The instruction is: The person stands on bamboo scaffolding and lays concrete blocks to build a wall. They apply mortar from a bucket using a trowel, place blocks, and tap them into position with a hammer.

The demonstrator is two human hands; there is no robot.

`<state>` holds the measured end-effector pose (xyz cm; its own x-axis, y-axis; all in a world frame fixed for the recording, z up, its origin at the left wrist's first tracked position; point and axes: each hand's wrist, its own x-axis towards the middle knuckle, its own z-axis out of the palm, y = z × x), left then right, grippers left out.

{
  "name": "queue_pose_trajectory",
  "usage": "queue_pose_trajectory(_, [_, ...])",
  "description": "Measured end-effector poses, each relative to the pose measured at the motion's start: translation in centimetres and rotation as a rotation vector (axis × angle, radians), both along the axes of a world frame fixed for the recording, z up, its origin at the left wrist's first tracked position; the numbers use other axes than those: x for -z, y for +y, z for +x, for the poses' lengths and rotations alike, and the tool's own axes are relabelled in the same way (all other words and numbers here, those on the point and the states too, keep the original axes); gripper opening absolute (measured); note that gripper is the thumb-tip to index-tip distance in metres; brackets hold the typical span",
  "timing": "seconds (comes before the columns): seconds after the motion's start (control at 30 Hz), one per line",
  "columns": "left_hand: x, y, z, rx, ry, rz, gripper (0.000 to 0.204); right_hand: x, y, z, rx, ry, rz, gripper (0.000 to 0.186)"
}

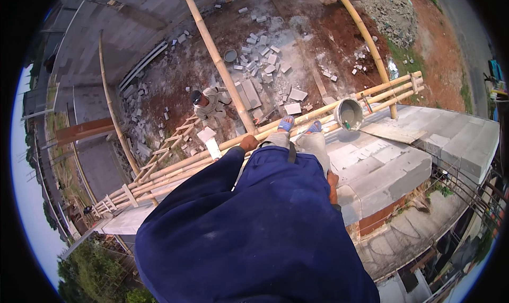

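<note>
Resting sandals (pixel 286 124) on bamboo poles (pixel 312 114) — left hand (pixel 248 142) curled near them, right hand (pixel 333 182) beside grey blocks (pixel 397 168) (grips: can't tell). Blocks look laid — bucket (pixel 348 114) far right; remainder unclear.

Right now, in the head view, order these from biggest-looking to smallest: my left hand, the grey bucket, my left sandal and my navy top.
1. Navy top
2. Grey bucket
Left hand and left sandal come last, too alike to rank.

Grey block wall (pixel 127 46), reddish ground (pixel 204 62)
</note>
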<state>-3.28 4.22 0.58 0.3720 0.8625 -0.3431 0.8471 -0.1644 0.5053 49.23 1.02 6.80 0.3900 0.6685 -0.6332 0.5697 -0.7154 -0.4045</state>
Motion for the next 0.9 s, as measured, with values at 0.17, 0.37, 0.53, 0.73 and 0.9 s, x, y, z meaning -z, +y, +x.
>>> queue_pose_trajectory(0.17, [-1.4, -0.9, 2.0, 0.013, -0.044, -0.009, 0.033, -2.6, -1.5, 0.2, 0.158, 0.035, 0.027, 0.039])
queue_pose_trajectory(0.37, [-11.0, 3.5, 5.5, -0.358, -0.095, -0.469, 0.036, -2.0, -2.8, 0.4, 0.417, 0.290, -0.103, 0.024])
queue_pose_trajectory(0.53, [-9.6, 1.2, 3.2, -0.439, -0.072, -0.510, 0.041, -1.4, -1.3, -1.4, 0.644, 0.442, -0.146, 0.023])
queue_pose_trajectory(0.73, [-12.3, 2.8, 3.4, -0.382, 0.096, -0.501, 0.039, 2.3, -0.3, -0.6, 0.590, 0.353, -0.107, 0.032])
queue_pose_trajectory(0.9, [-10.4, 4.1, 3.0, -0.162, -0.091, -0.336, 0.038, 11.7, -1.4, 0.0, 0.456, 0.182, 0.004, 0.051])
